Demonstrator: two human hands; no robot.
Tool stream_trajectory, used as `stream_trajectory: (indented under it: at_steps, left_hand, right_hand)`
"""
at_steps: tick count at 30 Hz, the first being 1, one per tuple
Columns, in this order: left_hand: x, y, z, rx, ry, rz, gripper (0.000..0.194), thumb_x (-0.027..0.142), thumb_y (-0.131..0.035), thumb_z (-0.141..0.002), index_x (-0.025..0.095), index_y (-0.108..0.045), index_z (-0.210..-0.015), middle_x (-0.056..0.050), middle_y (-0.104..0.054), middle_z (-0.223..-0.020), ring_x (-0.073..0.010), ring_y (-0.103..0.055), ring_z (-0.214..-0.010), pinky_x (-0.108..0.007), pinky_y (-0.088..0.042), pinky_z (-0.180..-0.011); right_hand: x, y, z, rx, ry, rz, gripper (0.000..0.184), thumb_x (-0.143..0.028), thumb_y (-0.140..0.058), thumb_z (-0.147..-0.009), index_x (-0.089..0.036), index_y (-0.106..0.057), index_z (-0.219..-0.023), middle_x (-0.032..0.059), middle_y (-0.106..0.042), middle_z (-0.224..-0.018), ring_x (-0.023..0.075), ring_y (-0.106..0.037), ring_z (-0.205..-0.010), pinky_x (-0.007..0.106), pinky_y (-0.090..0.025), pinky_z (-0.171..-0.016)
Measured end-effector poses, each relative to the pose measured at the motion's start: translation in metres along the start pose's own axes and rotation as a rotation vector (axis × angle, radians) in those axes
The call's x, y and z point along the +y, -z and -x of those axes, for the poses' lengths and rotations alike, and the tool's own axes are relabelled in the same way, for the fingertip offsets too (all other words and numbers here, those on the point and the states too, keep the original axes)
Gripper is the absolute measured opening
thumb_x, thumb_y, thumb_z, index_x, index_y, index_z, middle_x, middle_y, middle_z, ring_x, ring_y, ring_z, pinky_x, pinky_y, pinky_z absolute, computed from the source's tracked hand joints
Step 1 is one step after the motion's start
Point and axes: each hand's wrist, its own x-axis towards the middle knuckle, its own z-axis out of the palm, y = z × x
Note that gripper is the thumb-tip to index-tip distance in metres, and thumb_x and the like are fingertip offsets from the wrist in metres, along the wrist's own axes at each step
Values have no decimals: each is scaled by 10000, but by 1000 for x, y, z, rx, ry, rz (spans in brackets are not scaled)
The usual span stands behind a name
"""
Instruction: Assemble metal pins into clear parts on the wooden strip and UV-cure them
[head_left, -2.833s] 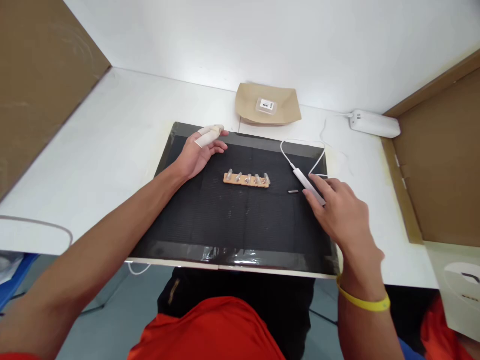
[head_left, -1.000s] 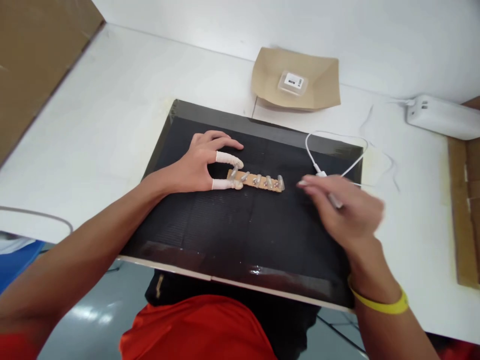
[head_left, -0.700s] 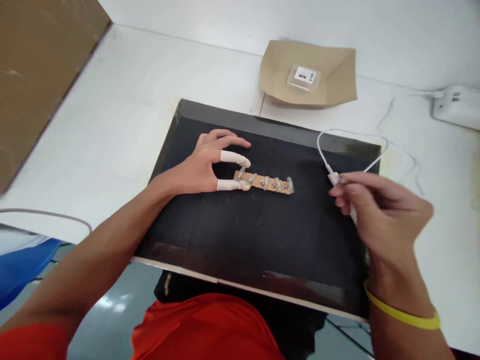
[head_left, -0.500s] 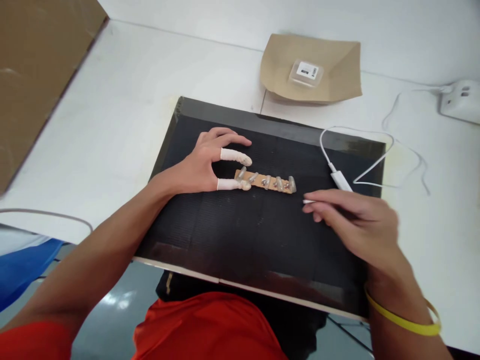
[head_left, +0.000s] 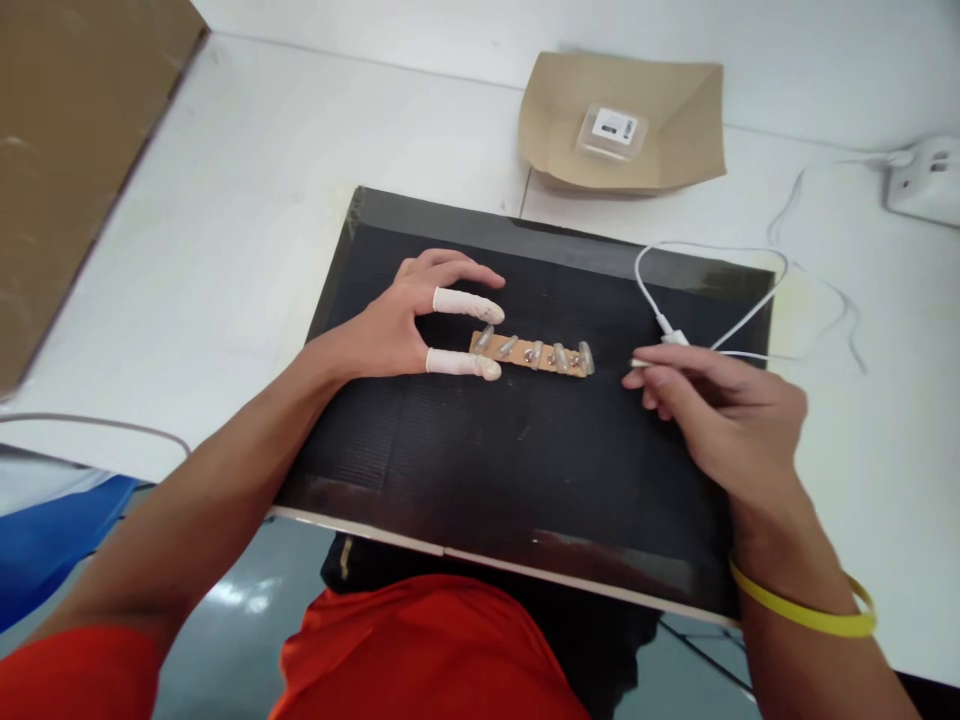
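Note:
A small tan strip (head_left: 534, 356) carrying a row of several clear capsule-like parts lies on a black mat (head_left: 525, 450). My left hand (head_left: 409, 325) rests on the mat, its thumb and forefinger in white finger cots pinching the strip's left end. My right hand (head_left: 720, 410) hovers just right of the strip, closed round a slim white pen-like tool (head_left: 645, 362) whose tip points at the strip's right end. A white cable (head_left: 705, 290) runs from the tool across the mat.
A brown paper tray (head_left: 645, 150) with a small clear labelled packet (head_left: 611, 130) sits behind the mat. A white power adapter (head_left: 926, 175) lies at the far right. Brown cardboard (head_left: 67, 130) walls the left side. The table (head_left: 247, 220) is white.
My left hand came down and pinched the strip's left end. My right hand picked the white tool up off the mat and brought its tip close to the strip's right end.

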Motion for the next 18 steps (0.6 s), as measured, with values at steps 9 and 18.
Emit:
stream_trajectory:
  at_steps: [9,18]
  left_hand:
    - [-2,-2,0,10,17,-3,370,545,-838,-800,312,-771,-1080,-32,-671,-1414,-289,-532,-1387,-529,-327,-1232]
    - [2,-1,1,21,9,1,567,602,-862,-741,300,-720,-1199,-59,-677,-1406,-291,-542,-1378,-522,-349,-1218]
  right_hand:
    - [-1,6,2,-272,-5,68,129,-339,-756,-930,-321,-824,-1038,-5,-808,-812,126,-657,-559,279,-548,-511]
    - [0,3,0,-324,-51,-27,118,-318,-744,-939,-277,-815,-1023,12,-822,-838,114,-666,-554,241,-533,-467]
